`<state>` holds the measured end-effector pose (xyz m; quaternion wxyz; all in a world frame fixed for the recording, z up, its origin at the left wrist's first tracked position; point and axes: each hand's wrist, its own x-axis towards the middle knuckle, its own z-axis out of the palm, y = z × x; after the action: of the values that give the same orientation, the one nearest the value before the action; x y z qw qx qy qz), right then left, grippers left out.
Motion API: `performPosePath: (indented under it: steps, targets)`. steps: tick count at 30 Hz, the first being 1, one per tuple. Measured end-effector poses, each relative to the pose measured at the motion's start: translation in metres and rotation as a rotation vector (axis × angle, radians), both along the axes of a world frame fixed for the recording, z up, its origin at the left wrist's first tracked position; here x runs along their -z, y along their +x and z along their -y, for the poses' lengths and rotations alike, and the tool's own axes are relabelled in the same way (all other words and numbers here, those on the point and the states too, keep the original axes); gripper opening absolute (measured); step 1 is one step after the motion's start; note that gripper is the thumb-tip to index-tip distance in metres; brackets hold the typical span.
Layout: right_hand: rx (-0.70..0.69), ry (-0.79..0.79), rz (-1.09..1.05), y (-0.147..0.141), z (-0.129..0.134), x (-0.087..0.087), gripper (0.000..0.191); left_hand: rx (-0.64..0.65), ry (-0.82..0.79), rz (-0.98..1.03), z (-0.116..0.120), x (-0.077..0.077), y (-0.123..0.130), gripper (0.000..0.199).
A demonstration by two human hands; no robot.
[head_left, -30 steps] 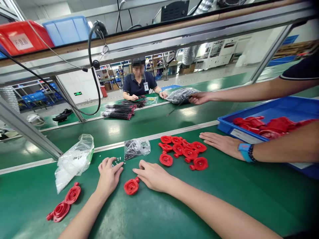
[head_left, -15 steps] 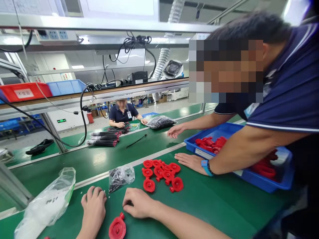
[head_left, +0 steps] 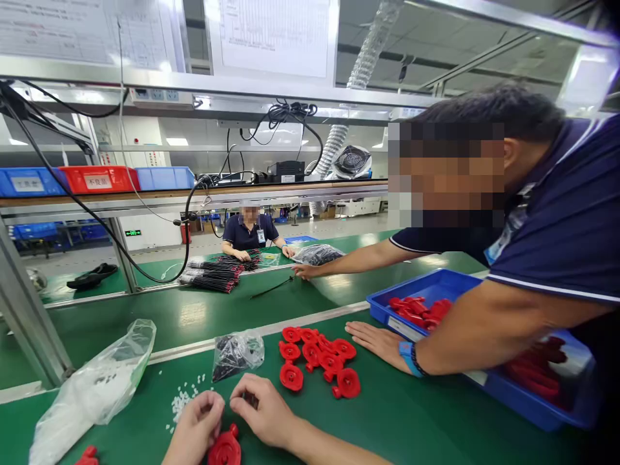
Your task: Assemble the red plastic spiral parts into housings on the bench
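Observation:
My left hand (head_left: 197, 423) is closed, thumb and fingertips pinched together, just above a red round part with a short spout (head_left: 225, 450); whatever it pinches is too small to name. Facing it, my right hand (head_left: 265, 410) has its fingers curled with thumb and forefinger close together, and I cannot make out anything in them. Small white pieces (head_left: 182, 402) lie scattered by my left hand. A clear bag of small black parts (head_left: 237, 355) rests just beyond both hands. Several more red round parts (head_left: 320, 355) are grouped beyond my right hand.
A large clear bag with white contents (head_left: 99, 391) lies at left. On the right, a co-worker (head_left: 547, 194) leans over a blue bin (head_left: 527, 413) of red parts, one hand flat on the bench. Another person (head_left: 249, 232) sits across, near black cable bundles (head_left: 210, 274).
My left hand has moved right and closed into a pinch near my right hand, uncovering the white pieces. The co-worker's far hand has reached left to a black cable. The view has tilted up.

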<state>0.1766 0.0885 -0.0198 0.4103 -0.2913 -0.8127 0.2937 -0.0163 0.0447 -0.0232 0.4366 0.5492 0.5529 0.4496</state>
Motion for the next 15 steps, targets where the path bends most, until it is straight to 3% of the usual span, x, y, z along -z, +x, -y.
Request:
performPosePath:
  steps: [2, 5, 15]
  targets:
    - [-0.003, -0.022, -0.125, -0.004, 0.004, 0.000, 0.006, 0.045, -0.155, 0.221, 0.003, 0.005, 0.011, 0.071]
    - [0.003, -0.053, -0.171, -0.006, 0.009, 0.000, 0.006, 0.064, -0.221, 0.390, 0.007, 0.007, 0.019, 0.071]
    - [-0.142, -0.318, -0.295, -0.010, 0.007, 0.001, 0.021, 0.077, -0.263, 0.508, 0.018, -0.017, 0.020, 0.061]
